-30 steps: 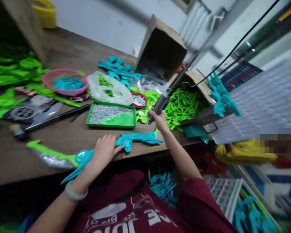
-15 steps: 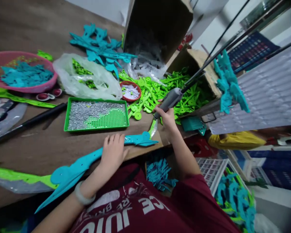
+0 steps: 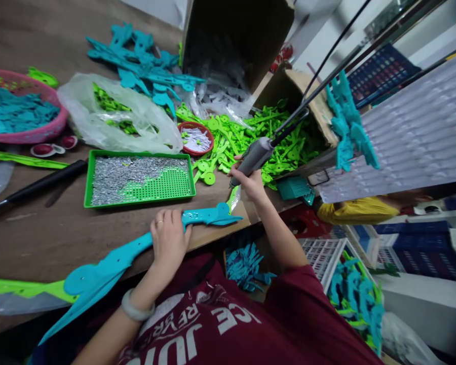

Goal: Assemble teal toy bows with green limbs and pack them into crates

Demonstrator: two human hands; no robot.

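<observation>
My left hand (image 3: 169, 239) lies flat on a long teal plastic toy blade (image 3: 129, 253) at the near edge of the wooden table (image 3: 53, 228), pressing it down. My right hand (image 3: 251, 183) grips a grey electric screwdriver (image 3: 255, 154) whose black cable runs up to the right; its tip points down just above the blade's right end (image 3: 216, 215). A green tray (image 3: 139, 178) of small silver screws sits just behind the blade.
Loose green plastic parts (image 3: 251, 139) spill from a cardboard box (image 3: 311, 109). A small red bowl (image 3: 195, 138), a plastic bag (image 3: 121, 119), teal parts (image 3: 144, 63), a pink basket (image 3: 19, 109) and a black rod (image 3: 34, 185) lie behind. Crates with teal parts (image 3: 355, 294) stand right of me.
The view has swung down and left. My left hand has slid along the teal blade, and the blade has shifted slightly; my right hand keeps the screwdriver near its right end.
</observation>
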